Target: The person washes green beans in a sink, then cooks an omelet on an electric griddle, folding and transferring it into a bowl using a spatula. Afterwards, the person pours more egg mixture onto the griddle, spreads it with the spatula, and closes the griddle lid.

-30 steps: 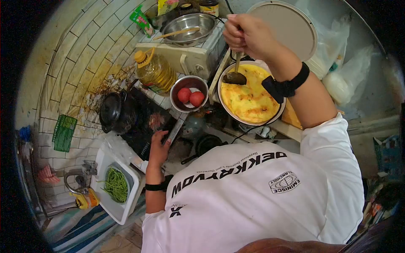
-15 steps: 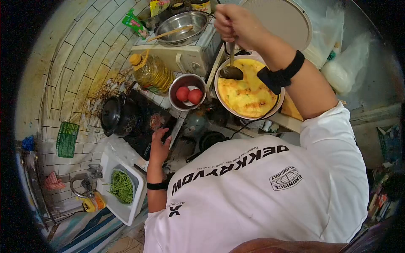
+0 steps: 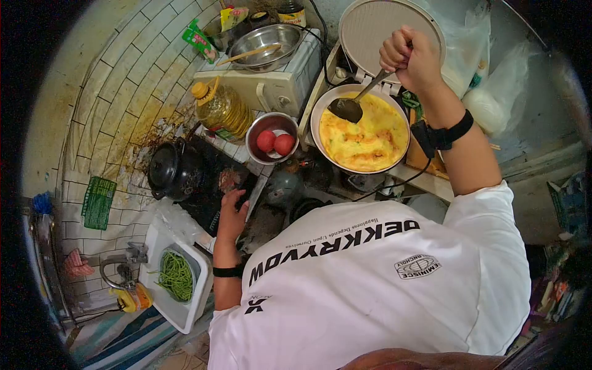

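My right hand (image 3: 410, 58) is closed around the handle of a ladle (image 3: 346, 110). The ladle's dark bowl is tilted over a yellow egg omelette (image 3: 365, 140), which fills the round electric pan (image 3: 316, 131). Whether the bowl touches the egg I cannot tell. The pan's round lid (image 3: 390, 34) stands raised behind it. My left hand (image 3: 232, 216) is by the front edge of the black stove (image 3: 213, 179), fingers apart, holding nothing. Left of the pan, a metal bowl (image 3: 251, 140) holds two red, tomato-like round things (image 3: 275, 142).
A black pot (image 3: 165, 169) sits on the stove beside an oil bottle (image 3: 225, 111). Green beans (image 3: 176, 275) lie in the white sink (image 3: 200, 296) under a faucet. A steel basin (image 3: 271, 52) with chopsticks stands on a white appliance (image 3: 277, 91). Plastic bags (image 3: 493, 102) are at right.
My right hand has moved right and down, and the ladle's bowl has shifted slightly right over the omelette. More of the raised lid shows. My left hand stays by the stove.
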`<state>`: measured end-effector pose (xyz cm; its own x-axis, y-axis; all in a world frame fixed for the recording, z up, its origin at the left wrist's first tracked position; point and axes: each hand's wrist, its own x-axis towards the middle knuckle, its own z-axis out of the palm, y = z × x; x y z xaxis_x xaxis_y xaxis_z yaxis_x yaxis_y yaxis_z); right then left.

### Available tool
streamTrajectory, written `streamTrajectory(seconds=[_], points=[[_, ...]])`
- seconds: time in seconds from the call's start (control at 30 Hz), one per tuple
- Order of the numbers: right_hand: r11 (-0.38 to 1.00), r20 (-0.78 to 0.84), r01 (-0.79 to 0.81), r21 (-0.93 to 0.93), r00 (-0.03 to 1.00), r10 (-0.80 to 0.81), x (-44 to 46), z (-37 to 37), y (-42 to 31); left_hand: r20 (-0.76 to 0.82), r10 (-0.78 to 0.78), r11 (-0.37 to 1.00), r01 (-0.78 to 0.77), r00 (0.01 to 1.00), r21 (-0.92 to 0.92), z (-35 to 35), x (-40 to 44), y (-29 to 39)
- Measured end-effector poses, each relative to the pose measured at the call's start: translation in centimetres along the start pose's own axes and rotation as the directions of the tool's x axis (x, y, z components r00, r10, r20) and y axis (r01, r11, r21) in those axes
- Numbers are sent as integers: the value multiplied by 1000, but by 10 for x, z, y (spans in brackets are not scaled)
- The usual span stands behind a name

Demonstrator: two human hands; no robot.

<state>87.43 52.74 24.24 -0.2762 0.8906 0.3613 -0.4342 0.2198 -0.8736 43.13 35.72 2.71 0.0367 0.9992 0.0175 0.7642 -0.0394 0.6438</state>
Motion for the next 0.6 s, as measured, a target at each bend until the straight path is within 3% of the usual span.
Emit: streamTrajectory(seconds=[0.1,0.2,0.4,0.5,0.6], points=[[993,23,-114,36,993,113,13,13,10,-9,-4,998,3,1000,-65,2,3,-2],[987,100,-120,-104,986,130,24,46,19,-37,50,996,-52,998,-66,1,6,4],[976,179,-122,-181,972,155,46,72,29,-4,-23,998,23,1000,-63,-4,3,22],[968,186,-113,-225,970,156,53,79,37,-77,27,996,-33,997,-79,4,1,-2],[961,208,-114,-252,963,169,63,83,44,-41,-37,998,35,998,-51,2,-3,-7]])
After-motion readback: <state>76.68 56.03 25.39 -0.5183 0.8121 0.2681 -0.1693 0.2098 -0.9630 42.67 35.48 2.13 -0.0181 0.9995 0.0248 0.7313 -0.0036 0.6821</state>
